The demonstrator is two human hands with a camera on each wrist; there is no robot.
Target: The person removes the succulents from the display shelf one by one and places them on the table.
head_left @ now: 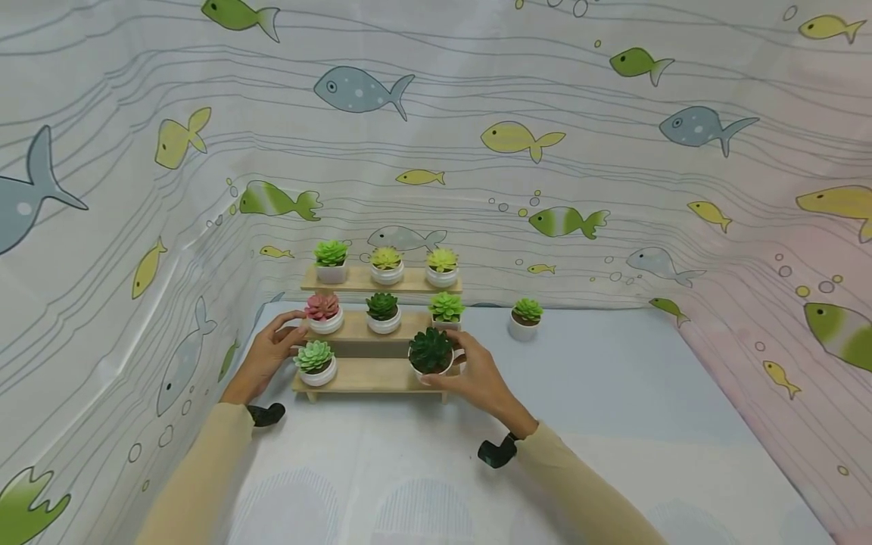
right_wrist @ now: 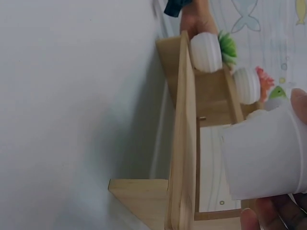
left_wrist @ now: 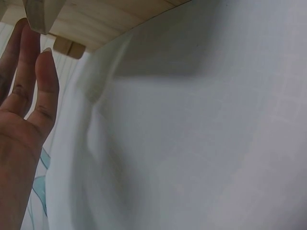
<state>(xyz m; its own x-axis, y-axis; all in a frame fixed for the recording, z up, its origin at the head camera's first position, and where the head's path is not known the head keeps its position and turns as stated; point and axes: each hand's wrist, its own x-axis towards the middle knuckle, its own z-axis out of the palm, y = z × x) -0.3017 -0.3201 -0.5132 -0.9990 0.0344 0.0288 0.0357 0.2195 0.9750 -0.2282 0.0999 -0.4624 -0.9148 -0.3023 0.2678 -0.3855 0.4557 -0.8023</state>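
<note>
A lime plant [head_left: 446, 306] stands just behind the held dark succulent [head_left: 431, 351].

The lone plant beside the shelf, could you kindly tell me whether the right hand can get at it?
Probably not yet: the right hand grips the dark green plant, though nothing seems to block its way to the lone plant.

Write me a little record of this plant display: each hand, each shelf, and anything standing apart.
Right hand: holding a large dark green plant in a white pot over the bottom tier's right end
Left hand: beside the wooden stand's left end, near the pink plant
Top tier: bright green plant, two yellow-green plants
Middle tier: pink plant, small dark green plant, leafy green plant
Bottom tier: pale green plant at left
Standing apart: lone green plant, right of the stand
</note>
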